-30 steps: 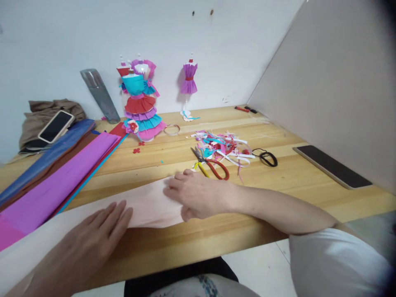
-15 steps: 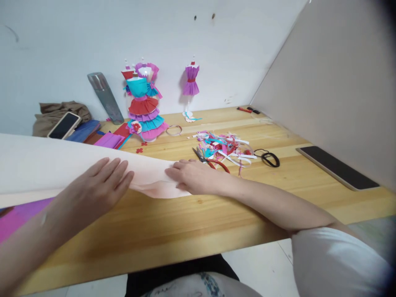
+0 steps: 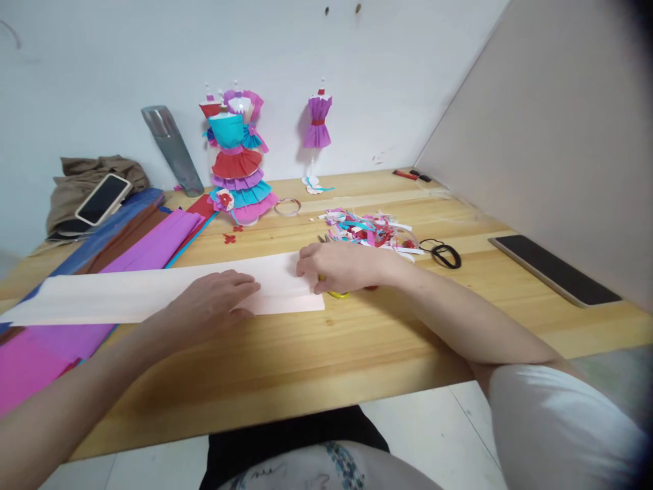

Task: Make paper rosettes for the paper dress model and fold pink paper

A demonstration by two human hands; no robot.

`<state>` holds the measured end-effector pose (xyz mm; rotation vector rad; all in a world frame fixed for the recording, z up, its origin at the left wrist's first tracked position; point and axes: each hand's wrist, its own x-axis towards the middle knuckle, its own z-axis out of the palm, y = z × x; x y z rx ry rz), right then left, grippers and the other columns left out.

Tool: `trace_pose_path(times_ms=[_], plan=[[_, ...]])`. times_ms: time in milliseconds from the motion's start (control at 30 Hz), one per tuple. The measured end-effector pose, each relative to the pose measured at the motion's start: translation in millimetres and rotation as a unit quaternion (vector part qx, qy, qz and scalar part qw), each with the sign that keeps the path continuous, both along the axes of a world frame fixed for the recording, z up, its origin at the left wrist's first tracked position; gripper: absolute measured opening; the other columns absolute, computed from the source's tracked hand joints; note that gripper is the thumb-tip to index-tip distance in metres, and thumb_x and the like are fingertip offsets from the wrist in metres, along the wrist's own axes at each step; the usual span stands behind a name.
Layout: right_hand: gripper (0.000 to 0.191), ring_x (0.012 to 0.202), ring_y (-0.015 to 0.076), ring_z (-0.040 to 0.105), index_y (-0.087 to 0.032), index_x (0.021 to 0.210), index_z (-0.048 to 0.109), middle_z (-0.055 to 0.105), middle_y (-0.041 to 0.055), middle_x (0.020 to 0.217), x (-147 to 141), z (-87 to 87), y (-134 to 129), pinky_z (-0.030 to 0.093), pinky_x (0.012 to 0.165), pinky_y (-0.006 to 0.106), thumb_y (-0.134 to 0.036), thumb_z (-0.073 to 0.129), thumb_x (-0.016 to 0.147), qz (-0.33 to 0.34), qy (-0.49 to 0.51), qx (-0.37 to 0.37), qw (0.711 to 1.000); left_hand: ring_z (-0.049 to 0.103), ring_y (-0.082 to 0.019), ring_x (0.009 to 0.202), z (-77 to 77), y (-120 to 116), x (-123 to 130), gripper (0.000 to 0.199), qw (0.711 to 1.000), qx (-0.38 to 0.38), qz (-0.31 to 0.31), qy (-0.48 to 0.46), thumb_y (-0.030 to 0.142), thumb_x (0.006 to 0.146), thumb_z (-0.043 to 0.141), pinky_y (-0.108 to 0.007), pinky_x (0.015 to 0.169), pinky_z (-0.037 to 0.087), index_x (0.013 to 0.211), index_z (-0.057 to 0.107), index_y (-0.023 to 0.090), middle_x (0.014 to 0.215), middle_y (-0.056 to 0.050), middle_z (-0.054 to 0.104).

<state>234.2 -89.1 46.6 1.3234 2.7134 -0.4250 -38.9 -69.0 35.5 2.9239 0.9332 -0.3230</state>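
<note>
A long folded strip of pale pink crepe paper (image 3: 122, 296) lies across the table. My left hand (image 3: 217, 299) rests on its middle with the fingers stretched out flat. Over the strip's right end is my right hand (image 3: 344, 267), its bent fingers slightly apart with the tips at the paper. Partly hidden beneath that hand are scissors; their blade tips (image 3: 322, 239) show above it and a bit of yellow handle (image 3: 339, 295) below. Purple crepe paper (image 3: 150, 241) and magenta paper (image 3: 38, 364) extend under the strip on the left.
Small dress forms in ruffled paper dresses (image 3: 237, 163) stand at the back, with a purple-dressed one (image 3: 318, 122) farther right. Colourful paper scraps (image 3: 370, 228), a black cord (image 3: 446, 256), a dark tablet-like slab (image 3: 556, 270), a phone (image 3: 103, 199) and a grey bottle (image 3: 173, 151) surround the work area.
The pale strip's left part has come down flat onto the coloured papers. My left hand slid right along it, and my right hand shifted slightly right, covering more of the scissors.
</note>
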Motion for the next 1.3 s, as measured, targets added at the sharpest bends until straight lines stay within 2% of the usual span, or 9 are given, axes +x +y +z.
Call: trace_pose_path(times_ms=[133,267,467,633,767,867,1067,1200,1300], plan=[[0.029,0.103,0.0251,0.068,-0.016,0.116,0.071,0.072,0.0122,0.116,6,-6.9,15,0.050,0.088,0.034,-0.015,0.063,0.088,-0.038,0.055,0.033,0.997,0.065,-0.027,0.113,-2.5,22,42,0.032,0.999,0.014,0.031,-0.013,0.032,0.096,0.048,-0.036,0.091,0.051,0.116,0.068,0.016,0.122,-0.011,0.072],[0.039,0.111,0.0268,0.067,-0.010,0.129,0.064,0.071,0.0168,0.124,8,-27.1,34,0.049,0.092,0.034,-0.018,0.061,0.091,-0.172,0.097,0.056,0.979,0.067,-0.024,0.099,3.1,51,62,0.029,0.998,-0.003,0.044,-0.049,0.026,0.092,0.044,-0.032,0.080,0.048,0.101,0.070,0.015,0.108,-0.011,0.074],[0.031,0.080,0.0169,0.068,-0.013,0.112,0.074,0.077,0.0075,0.095,10,-48.1,44,0.048,0.071,0.024,-0.011,0.067,0.081,-0.217,0.210,-0.007,0.953,0.066,-0.023,0.092,-0.6,73,73,0.028,0.995,-0.084,0.045,-0.037,0.023,0.082,0.048,-0.030,0.076,0.046,0.098,0.069,0.015,0.100,-0.009,0.073],[0.008,0.061,0.0098,0.060,-0.014,0.079,0.070,0.068,-0.0009,0.068,11,-46.4,46,0.048,0.060,0.020,-0.009,0.066,0.075,-0.295,0.470,-0.136,0.820,0.062,-0.026,0.112,-6.2,78,65,0.048,0.981,-0.130,0.047,-0.135,0.042,0.085,0.049,-0.034,0.093,0.046,0.124,0.063,0.018,0.129,-0.011,0.067],[0.008,0.060,0.0107,0.063,-0.017,0.083,0.065,0.066,-0.0005,0.069,10,-44.4,44,0.055,0.057,0.021,-0.016,0.071,0.078,-0.329,0.579,-0.256,0.701,0.061,-0.020,0.078,-7.5,86,60,0.039,0.966,-0.192,0.077,-0.156,0.050,0.080,0.052,-0.028,0.065,0.043,0.091,0.068,0.017,0.088,-0.005,0.069],[0.027,0.059,0.0123,0.064,-0.018,0.109,0.064,0.068,0.0009,0.075,9,-41.9,38,0.055,0.049,0.021,-0.024,0.071,0.083,-0.314,0.545,-0.298,0.717,0.048,-0.013,0.058,-9.4,91,59,0.035,0.941,-0.251,0.125,-0.188,0.052,0.073,0.058,-0.025,0.052,0.032,0.076,0.064,0.017,0.065,0.000,0.055],[0.078,0.050,0.0056,0.055,-0.018,0.147,0.046,0.062,-0.0052,0.074,7,-36.5,29,0.047,0.039,0.012,-0.009,0.075,0.075,-0.264,0.458,-0.324,0.785,0.056,-0.016,0.067,-14.6,93,58,0.052,0.920,-0.280,0.150,-0.228,0.062,0.072,0.059,-0.025,0.057,0.038,0.091,0.071,0.015,0.078,-0.003,0.066],[0.075,0.050,0.0068,0.058,-0.020,0.148,0.045,0.065,-0.0050,0.073,8,-34.5,32,0.049,0.041,0.013,-0.003,0.067,0.078,-0.275,0.490,-0.341,0.753,0.064,-0.022,0.096,-10.4,96,55,0.060,0.949,-0.220,0.128,-0.183,0.062,0.076,0.056,-0.027,0.075,0.048,0.114,0.069,0.017,0.112,-0.008,0.072],[0.067,0.050,0.0076,0.059,-0.019,0.143,0.049,0.063,-0.0050,0.067,10,-32.8,35,0.049,0.043,0.014,0.001,0.064,0.081,-0.316,0.535,-0.318,0.716,0.064,-0.021,0.094,0.3,98,50,0.054,0.965,-0.214,0.096,-0.114,0.058,0.080,0.053,-0.026,0.075,0.048,0.112,0.069,0.017,0.111,-0.006,0.072]])
